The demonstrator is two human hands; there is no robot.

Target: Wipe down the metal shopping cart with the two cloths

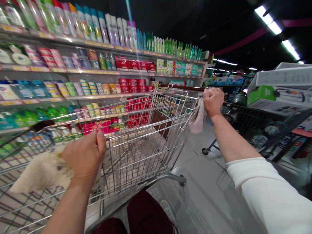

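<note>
1. One cart (146, 126) spans my view's centre and lower left.
2. Lower left, my left hand (84, 154) clenches cloth (40, 172) at its rim.
3. Right of centre, my right hand (214, 100) grips a rag (197, 119).

The one view is worn on the person's head, looking forward and down across a silver wire shopping trolley (136, 159) into its open top. It sits close above the bare left hand (84, 152), while the bare right hand (214, 100) is farther off. Dark red trousers (148, 214) fill the near edge, seen from above. Long pale metal shelving (73, 70) runs from near left to far centre; bright white tube lights (268, 20) show at upper right.
</note>
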